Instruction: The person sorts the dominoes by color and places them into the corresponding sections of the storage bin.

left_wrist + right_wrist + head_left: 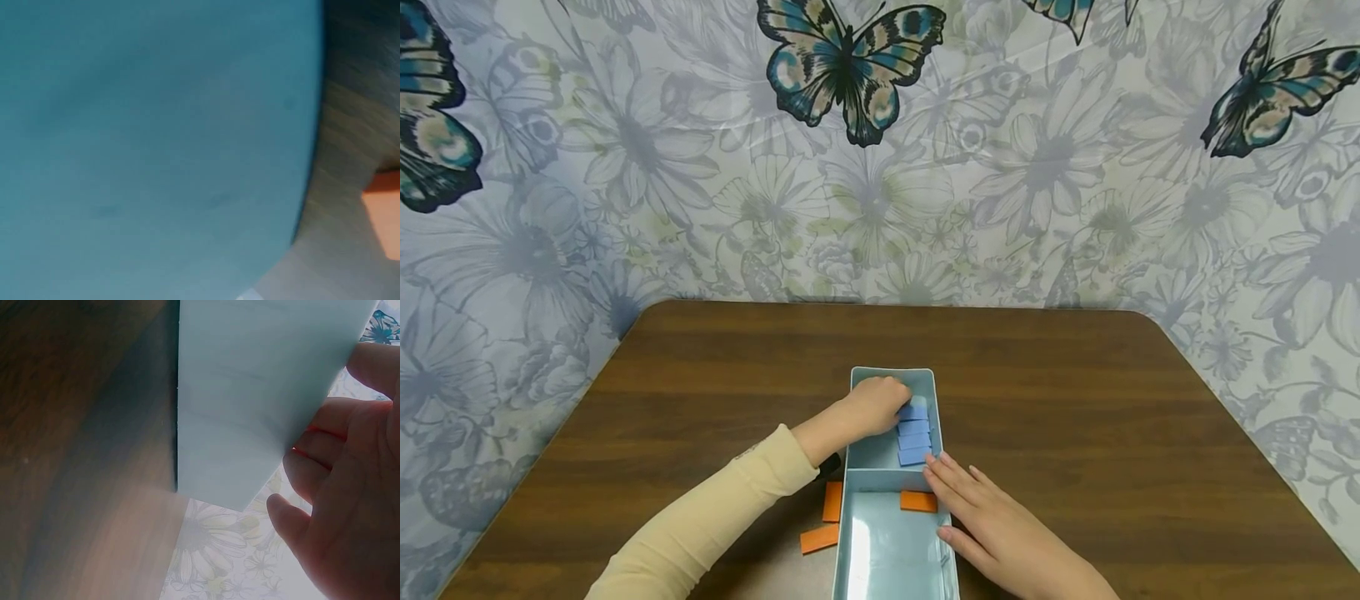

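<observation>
A long pale blue box (895,481) with a divider across it lies on the wooden table. In its far compartment stands a row of several blue blocks (914,442). My left hand (872,407) reaches over the left wall into that compartment, fingers bent down at the far end of the row. Its fingertips are hidden, so I cannot tell whether they pinch a block. The right hand (1000,529), fingers nearly straight, rests along the box's right rim beside the divider; the right wrist view shows its fingertips at the outer wall (250,406).
One orange block (918,501) sits in the near compartment, close to the divider. Outside the left wall, two more orange blocks (819,539) lie on the table (1037,392). A cloth (880,225) with flowers and butterflies hangs behind the far edge.
</observation>
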Demonstrator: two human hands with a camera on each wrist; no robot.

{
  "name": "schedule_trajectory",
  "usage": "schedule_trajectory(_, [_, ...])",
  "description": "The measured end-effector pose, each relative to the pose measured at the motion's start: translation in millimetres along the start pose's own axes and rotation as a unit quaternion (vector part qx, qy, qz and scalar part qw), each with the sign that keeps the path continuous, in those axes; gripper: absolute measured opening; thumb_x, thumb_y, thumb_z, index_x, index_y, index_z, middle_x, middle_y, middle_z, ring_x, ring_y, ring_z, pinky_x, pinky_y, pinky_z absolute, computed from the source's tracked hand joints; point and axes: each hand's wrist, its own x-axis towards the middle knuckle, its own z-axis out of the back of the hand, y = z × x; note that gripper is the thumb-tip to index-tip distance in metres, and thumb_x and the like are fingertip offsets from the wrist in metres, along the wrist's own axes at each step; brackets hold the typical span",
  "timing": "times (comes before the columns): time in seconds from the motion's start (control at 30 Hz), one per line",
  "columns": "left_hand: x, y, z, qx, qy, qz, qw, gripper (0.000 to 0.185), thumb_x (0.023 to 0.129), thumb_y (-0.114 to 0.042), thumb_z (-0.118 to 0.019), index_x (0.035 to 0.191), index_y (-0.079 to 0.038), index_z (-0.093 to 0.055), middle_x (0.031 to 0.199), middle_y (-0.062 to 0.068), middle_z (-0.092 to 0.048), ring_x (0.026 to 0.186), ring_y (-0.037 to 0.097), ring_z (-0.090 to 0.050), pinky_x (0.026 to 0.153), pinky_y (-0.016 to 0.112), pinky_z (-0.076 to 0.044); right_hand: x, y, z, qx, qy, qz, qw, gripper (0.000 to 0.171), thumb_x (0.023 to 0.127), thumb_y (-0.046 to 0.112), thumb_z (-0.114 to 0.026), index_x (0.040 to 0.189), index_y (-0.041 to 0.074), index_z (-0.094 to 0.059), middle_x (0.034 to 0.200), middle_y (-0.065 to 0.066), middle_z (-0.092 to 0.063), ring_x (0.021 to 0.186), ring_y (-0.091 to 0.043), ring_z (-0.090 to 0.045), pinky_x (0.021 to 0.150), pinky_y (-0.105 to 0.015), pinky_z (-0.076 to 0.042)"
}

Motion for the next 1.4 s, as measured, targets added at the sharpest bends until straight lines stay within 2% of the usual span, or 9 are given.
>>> schedule_trajectory(0.1, [0.1,-2.9,1.9,-0.002,0.009,-0.003,1.0,0.015,0.086,-0.021,-0.069,0.091,-0.008,-0.067,0.075,-0.001,-0.053,0.066,0.011,-0.049,0.061,0.026,-0.044,0,1,1,-0.002,0.003,-0.004,1.0,0.055,0.099,0.032,-0.047,0.146,0.007,-0.031,0.152,-0.004,-0.023,0.137,-0.02,-0.021,0.106,-0.029,-0.01])
schedule_trajectory(0.23, [-0.8,-7.8,4.0,-0.006,0.013,-0.018,0.9997,0.022,0.084,-0.029,-0.071,0.089,-0.008,-0.067,0.074,-0.002,-0.051,0.064,0.01,-0.049,0.059,0.026,-0.043,1,1,1,-0.003,0.003,-0.004,1.0,0.056,0.099,0.032,-0.047,0.146,0.007,-0.031,0.152,-0.004,-0.023,0.136,-0.021,-0.021,0.106,-0.03,-0.012])
schedule_trajectory(0.43, [-1.1,-11.9,4.5,-0.014,0.024,-0.016,0.9995,0.02,0.082,-0.025,-0.074,0.093,-0.009,-0.068,0.078,-0.001,-0.052,0.068,0.012,-0.052,0.062,0.027,-0.046,1,1,2,0.005,0.002,0.0,1.0,0.056,0.099,0.032,-0.047,0.146,0.006,-0.031,0.152,-0.004,-0.022,0.136,-0.022,-0.021,0.106,-0.024,-0.005])
schedule_trajectory(0.63, [-1.1,-12.1,7.3,-0.015,0.033,-0.018,0.9992,0.022,0.081,-0.015,-0.075,0.101,-0.008,-0.07,0.085,0.001,-0.057,0.078,0.015,-0.058,0.072,0.029,-0.049,1,1,2,0.009,0.008,-0.005,1.0,0.056,0.099,0.032,-0.047,0.145,0.006,-0.031,0.153,0.0,-0.018,0.137,-0.021,-0.02,0.106,-0.022,-0.004])
schedule_trajectory(0.73, [-1.5,-11.4,7.6,-0.018,0.033,-0.023,0.9991,0.021,0.08,-0.012,-0.075,0.101,-0.008,-0.07,0.085,0.001,-0.057,0.078,0.015,-0.058,0.073,0.029,-0.049,2,1,3,0.01,0.009,-0.008,1.0,0.056,0.099,0.032,-0.047,0.145,0.006,-0.031,0.153,0.0,-0.018,0.137,-0.021,-0.02,0.106,-0.022,-0.004])
schedule_trajectory(0.9, [-2.0,-8.8,5.8,-0.036,0.035,-0.026,0.9984,0.022,0.081,-0.011,-0.074,0.102,-0.007,-0.07,0.085,0.001,-0.057,0.077,0.014,-0.057,0.073,0.027,-0.049,2,1,3,0.006,0.012,-0.01,1.0,0.056,0.099,0.032,-0.046,0.146,0.006,-0.031,0.153,0.001,-0.017,0.137,-0.02,-0.019,0.106,-0.023,-0.004])
schedule_trajectory(1.17, [-4.9,-6.7,3.5,-0.076,0.045,-0.026,0.9958,0.029,0.081,-0.014,-0.074,0.108,-0.006,-0.069,0.094,0.005,-0.06,0.086,0.017,-0.06,0.077,0.028,-0.049,1,1,2,0.0,0.005,-0.006,1.0,0.056,0.099,0.033,-0.046,0.146,0.007,-0.03,0.153,-0.001,-0.019,0.137,-0.02,-0.019,0.107,-0.022,-0.003])
schedule_trajectory(1.4, [-8.1,-9.1,4.1,-0.097,0.058,-0.029,0.9931,0.023,0.084,-0.014,-0.071,0.106,-0.007,-0.07,0.095,0.003,-0.062,0.087,0.014,-0.059,0.078,0.027,-0.048,1,1,2,-0.012,-0.012,0.004,1.0,0.056,0.098,0.031,-0.048,0.145,0.006,-0.032,0.152,-0.004,-0.023,0.136,-0.022,-0.022,0.107,-0.022,-0.004])
